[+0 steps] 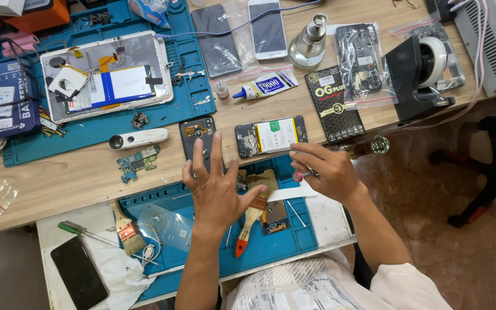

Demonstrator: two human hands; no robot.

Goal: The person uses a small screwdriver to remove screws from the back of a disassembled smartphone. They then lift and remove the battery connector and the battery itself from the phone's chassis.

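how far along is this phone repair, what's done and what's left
Done: the black phone with its back off lies opened on the wooden table, battery exposed. In hand: the right hand pinches a small red-tipped tool by a white strip; the left hand spreads over the blue work mat. Left: the phone remains uncovered, and a small part lies loose on the mat.

a flat black box [333, 103] with gold marks lies on the wooden desk. beside it lies a white glue tube [264, 86] with a blue label. a dark phone screen [78, 272] lies bottom left.
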